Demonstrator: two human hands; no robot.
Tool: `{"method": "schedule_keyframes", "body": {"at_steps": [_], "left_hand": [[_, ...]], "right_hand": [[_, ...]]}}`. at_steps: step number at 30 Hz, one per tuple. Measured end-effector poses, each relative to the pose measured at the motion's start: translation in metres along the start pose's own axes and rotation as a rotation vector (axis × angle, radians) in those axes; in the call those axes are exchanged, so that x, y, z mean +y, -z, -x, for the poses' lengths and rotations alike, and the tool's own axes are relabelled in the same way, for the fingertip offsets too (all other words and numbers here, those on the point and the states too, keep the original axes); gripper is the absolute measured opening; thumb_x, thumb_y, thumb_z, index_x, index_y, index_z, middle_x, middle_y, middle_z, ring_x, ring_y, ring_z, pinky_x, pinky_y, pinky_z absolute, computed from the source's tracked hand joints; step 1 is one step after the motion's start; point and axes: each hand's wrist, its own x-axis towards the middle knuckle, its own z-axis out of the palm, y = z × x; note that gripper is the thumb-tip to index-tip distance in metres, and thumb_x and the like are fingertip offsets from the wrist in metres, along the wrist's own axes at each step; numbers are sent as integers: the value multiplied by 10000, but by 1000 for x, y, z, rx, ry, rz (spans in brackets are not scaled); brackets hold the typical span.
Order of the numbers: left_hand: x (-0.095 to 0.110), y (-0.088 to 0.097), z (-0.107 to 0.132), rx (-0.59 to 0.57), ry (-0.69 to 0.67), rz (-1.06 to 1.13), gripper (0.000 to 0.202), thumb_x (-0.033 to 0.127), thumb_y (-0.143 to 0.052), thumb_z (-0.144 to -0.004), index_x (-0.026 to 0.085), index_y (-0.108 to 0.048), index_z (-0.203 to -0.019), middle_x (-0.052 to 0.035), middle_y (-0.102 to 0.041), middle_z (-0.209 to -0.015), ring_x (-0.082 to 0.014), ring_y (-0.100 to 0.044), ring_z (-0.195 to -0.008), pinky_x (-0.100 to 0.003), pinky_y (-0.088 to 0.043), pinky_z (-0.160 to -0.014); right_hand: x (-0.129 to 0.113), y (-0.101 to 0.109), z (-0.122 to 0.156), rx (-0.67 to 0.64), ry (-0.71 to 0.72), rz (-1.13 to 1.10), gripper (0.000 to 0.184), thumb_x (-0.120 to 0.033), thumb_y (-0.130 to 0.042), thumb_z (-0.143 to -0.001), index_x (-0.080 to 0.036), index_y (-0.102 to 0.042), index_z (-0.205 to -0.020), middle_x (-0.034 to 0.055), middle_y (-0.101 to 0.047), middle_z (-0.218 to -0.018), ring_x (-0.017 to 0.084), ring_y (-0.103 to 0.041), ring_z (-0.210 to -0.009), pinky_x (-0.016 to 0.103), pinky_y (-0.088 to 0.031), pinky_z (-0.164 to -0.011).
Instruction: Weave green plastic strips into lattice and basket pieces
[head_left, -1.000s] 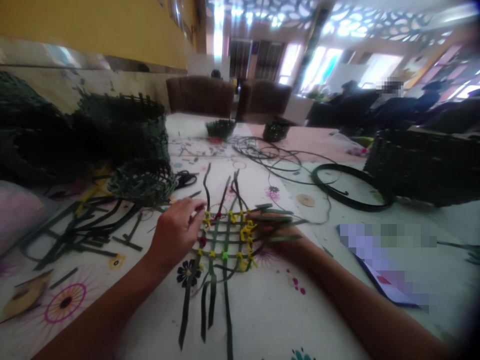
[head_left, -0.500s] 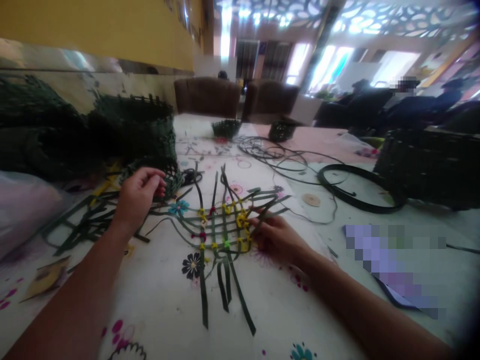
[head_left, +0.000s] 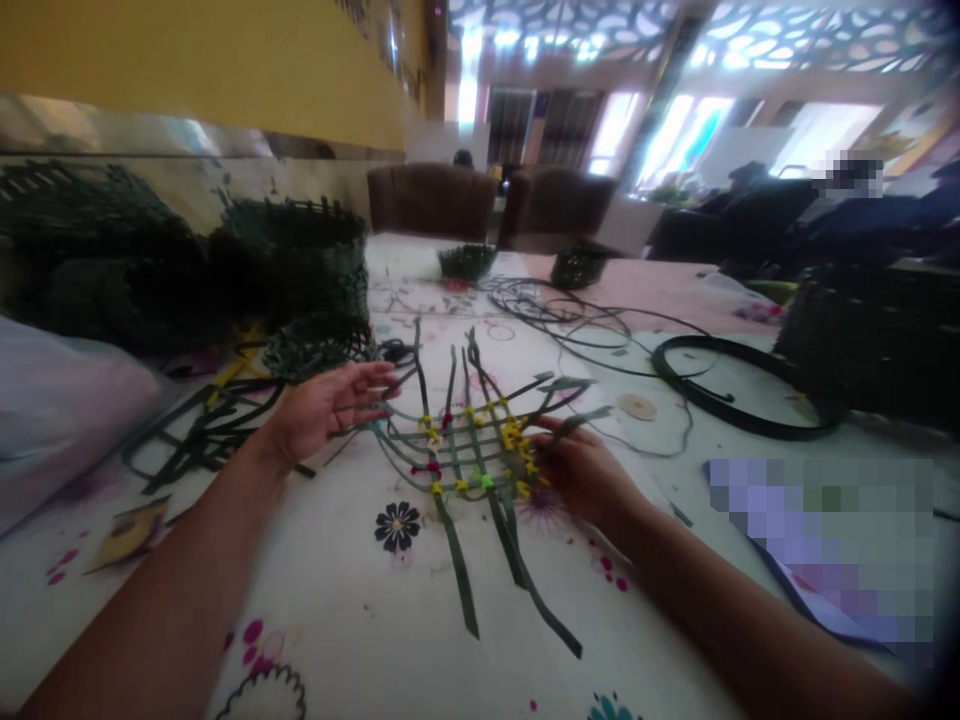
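Note:
A loose woven lattice of dark green flat strips lies in front of me, its crossings tied with small yellow, red and bright green twists. Long strip ends stick out from it on all sides. At its right edge, my right hand is closed on the weave, its fingertips partly covered by strips. My left hand is raised at the left side, fingers apart and holding nothing, close to the strip ends there. Whether it touches them I cannot tell.
Dark green woven baskets are stacked at the left, beside a plastic bag. Loose strips lie near them. A coil of strip, a round tan disc and a large basket are at the right. Small baskets stand farther back.
My left hand has moved right, toward the lattice, and its curled fingers have spread. The lattice has turned slightly, its near strip ends swinging right. My right hand stays at its edge.

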Motion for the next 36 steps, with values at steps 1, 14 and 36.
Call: {"method": "schedule_keyframes", "body": {"at_steps": [1,14,36], "left_hand": [[-4,4,-3,-13,16,72,453,473,-470,-936,157,-629,-1220,-171,-591,-1325,-294,-591,-1197,-448,-544,-938],[-38,-44,-8,-112,-34,58,323,384,-775,-725,133,-699,-913,-97,-713,-875,-197,-692,-722,-301,-591,-633],[-51,-96,7,-32,9,433,222,398,-605,-894,224,-636,-1029,-37,-729,-978,-193,-705,-895,-318,-584,-777]], "right_hand": [[-1,1,-1,-3,-2,-16,298,-83,-679,-658,-152,-645,-946,4,-672,-656,87,-563,-473,158,-403,-366],[0,3,-3,-88,23,-5,323,-131,-733,-643,-154,-656,-956,3,-678,-680,88,-576,-501,177,-463,-434],[9,1,0,-66,152,-115,429,-249,-798,-641,-194,-605,-1020,-4,-694,-793,101,-617,-584,194,-486,-490]]}}
